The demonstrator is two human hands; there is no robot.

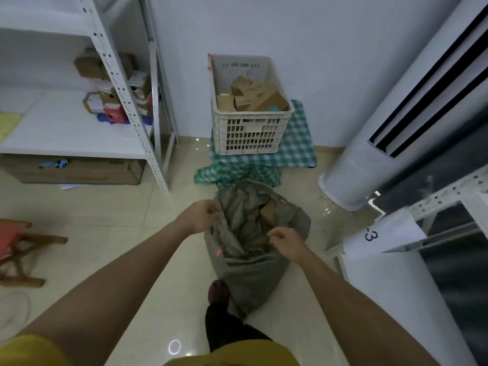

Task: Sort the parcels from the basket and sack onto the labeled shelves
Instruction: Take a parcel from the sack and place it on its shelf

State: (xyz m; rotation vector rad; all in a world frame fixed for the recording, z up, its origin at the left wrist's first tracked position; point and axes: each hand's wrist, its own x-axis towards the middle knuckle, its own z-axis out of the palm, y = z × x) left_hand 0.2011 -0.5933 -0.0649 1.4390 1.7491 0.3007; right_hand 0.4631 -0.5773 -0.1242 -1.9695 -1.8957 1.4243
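Note:
A grey-green sack (253, 270) stands open on the floor in front of me. My left hand (202, 216) grips the sack's left rim, and my right hand (286, 240) pinches its right rim. A brown cardboard parcel (268, 211) shows inside the mouth. Behind it, a white plastic basket (248, 136) holds several cardboard parcels (253, 95). A white shelf unit (79, 128) on the left carries several small boxes (111, 96). At the right, a shelf post bears a paper label (383, 235) marked "-3".
The basket rests on a green checked cloth (295, 151). A white column air conditioner (390, 133) stands at the right. A large flat carton (74, 170) lies under the left shelf. A wooden stool (18, 249) is at the left. My foot (217, 290) is beside the sack.

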